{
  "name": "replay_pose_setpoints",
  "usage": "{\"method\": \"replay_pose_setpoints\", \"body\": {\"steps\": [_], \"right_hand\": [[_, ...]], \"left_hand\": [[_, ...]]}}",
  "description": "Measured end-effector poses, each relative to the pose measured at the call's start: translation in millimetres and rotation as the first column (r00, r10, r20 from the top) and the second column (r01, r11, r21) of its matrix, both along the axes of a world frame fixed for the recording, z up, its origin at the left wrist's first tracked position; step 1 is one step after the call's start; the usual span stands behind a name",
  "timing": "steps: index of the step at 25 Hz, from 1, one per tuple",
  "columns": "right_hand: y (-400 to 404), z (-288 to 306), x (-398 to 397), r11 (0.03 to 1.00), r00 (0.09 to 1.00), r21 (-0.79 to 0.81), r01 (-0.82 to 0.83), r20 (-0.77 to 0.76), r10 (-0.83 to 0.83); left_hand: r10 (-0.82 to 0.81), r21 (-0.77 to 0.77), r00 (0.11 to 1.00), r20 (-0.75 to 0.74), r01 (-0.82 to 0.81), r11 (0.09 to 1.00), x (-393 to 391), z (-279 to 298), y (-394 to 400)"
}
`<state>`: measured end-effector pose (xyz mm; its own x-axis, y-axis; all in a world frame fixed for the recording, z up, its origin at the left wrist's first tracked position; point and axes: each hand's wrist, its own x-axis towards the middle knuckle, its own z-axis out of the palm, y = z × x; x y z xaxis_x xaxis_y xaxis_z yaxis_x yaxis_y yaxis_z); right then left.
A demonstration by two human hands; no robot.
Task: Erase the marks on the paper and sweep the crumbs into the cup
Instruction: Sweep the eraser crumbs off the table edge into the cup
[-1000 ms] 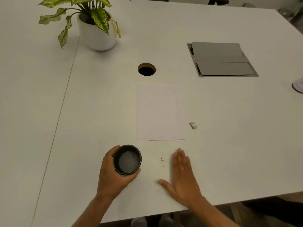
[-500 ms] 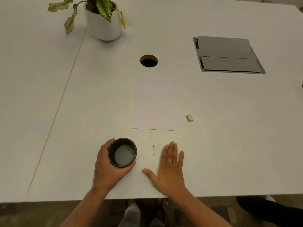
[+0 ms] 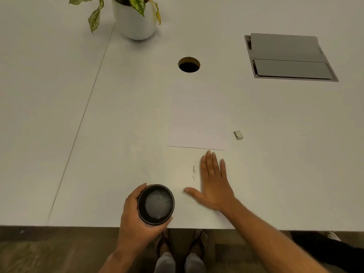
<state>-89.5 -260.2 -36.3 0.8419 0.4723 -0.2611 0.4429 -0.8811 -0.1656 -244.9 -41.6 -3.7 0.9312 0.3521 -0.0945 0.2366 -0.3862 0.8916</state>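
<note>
A white sheet of paper [image 3: 197,119] lies flat in the middle of the table, with no marks that I can make out. A small grey eraser [image 3: 238,134] sits just right of it. Dark crumbs [image 3: 194,172] are scattered on the table below the paper's near edge. My right hand [image 3: 213,182] lies flat on the table, fingers straight, just right of the crumbs. My left hand [image 3: 134,213] grips a black cup [image 3: 156,204] at the table's front edge, its mouth facing up.
A potted plant in a white pot [image 3: 134,22] stands at the back left. A round cable hole [image 3: 189,65] lies beyond the paper. A grey hatch [image 3: 289,58] is set into the table at the back right. My feet show below the table's edge [image 3: 78,226].
My left hand has drawn the cup back to the table's front edge. My right hand stays flat beside the crumbs, fingertips now near the paper's edge. The camera has tilted downward.
</note>
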Motion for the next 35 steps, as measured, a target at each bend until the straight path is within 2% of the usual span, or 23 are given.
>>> {"method": "replay_pose_setpoints", "body": {"steps": [3, 5, 7, 9, 12, 14, 16, 18, 21, 23, 24, 26, 28, 29, 32, 35], "right_hand": [[-2.7, 6.4, 20.9, 0.986, 0.987, -0.033, -0.161, -0.025, 0.161], [2.5, 8.1, 16.9, 0.945, 0.945, -0.029, -0.326, -0.022, 0.325], [-3.1, 2.9, 0.5, 0.87, 0.87, 0.015, -0.492, 0.005, 0.492], [-15.4, 1.2, -6.7, 0.825, 0.831, 0.115, -0.554, 0.014, 0.556], [-12.8, 7.9, 16.9, 0.843, 0.865, 0.21, -0.496, 0.029, 0.502], [3.1, 12.2, 36.8, 0.855, 0.868, 0.156, -0.495, 0.042, 0.495], [18.7, 10.6, 43.8, 0.836, 0.837, 0.051, -0.547, 0.03, 0.546], [19.8, 5.3, 36.3, 0.793, 0.792, -0.009, -0.61, 0.044, 0.609], [-2.9, -2.1, 3.8, 0.716, 0.717, 0.048, -0.697, 0.014, 0.697], [-20.7, -2.0, -14.8, 0.681, 0.685, 0.13, -0.72, -0.021, 0.728], [-26.5, 0.0, -15.5, 0.692, 0.699, 0.169, -0.702, -0.025, 0.715], [-32.9, 5.3, -3.1, 0.782, 0.798, 0.191, -0.593, 0.008, 0.603], [-34.5, 13.1, 8.7, 0.901, 0.909, 0.127, -0.414, 0.014, 0.416], [-33.1, 14.9, 7.3, 0.929, 0.932, 0.077, -0.362, -0.003, 0.363], [-20.0, 4.0, -35.9, 0.897, 0.897, 0.057, -0.438, -0.036, 0.44], [-14.4, -2.8, -74.7, 0.845, 0.858, 0.218, -0.489, -0.054, 0.511]], "left_hand": [[-0.091, -0.006, 0.995, 0.037, 0.091, 0.996, -17.8, -3.8, -16.1], [-0.162, 0.022, 0.984, 0.072, 0.16, 0.987, -22.1, -2.3, -25.1], [-0.219, 0.03, 0.969, 0.114, 0.216, 0.976, -27.5, 0.4, -32.4], [-0.252, 0.03, 0.96, 0.122, 0.25, 0.968, -37.4, 0.7, -38.1], [-0.314, 0.037, 0.942, 0.118, 0.311, 0.95, -52.3, 3.7, -46.6], [-0.373, 0.1, 0.919, 0.129, 0.362, 0.927, -57.2, 3.1, -48.2], [-0.396, 0.159, 0.908, 0.136, 0.374, 0.914, -59.5, 0.5, -49.3], [-0.389, 0.152, 0.912, 0.13, 0.369, 0.917, -61.6, -0.2, -51.9], [-0.379, 0.122, 0.919, 0.107, 0.366, 0.923, -74.7, -11.3, -53.7], [-0.429, 0.056, 0.902, 0.036, 0.427, 0.903, -80.7, -21.0, -51.4], [-0.468, 0.015, 0.883, -0.021, 0.468, 0.883, -82.6, -28.2, -51.6], [-0.429, 0.0, 0.902, -0.049, 0.429, 0.903, -86.2, -45.0, -52.6], [-0.365, -0.011, 0.928, -0.07, 0.365, 0.931, -87.2, -62.4, -56.0], [-0.351, -0.024, 0.931, -0.1, 0.35, 0.936, -85.9, -68.7, -59.6], [-0.266, -0.023, 0.95, -0.161, 0.266, 0.964, -80.4, -84.7, -62.5], [-0.188, -0.049, 0.959, -0.212, 0.182, 0.982, -76.7, -91.5, -68.3]]}}
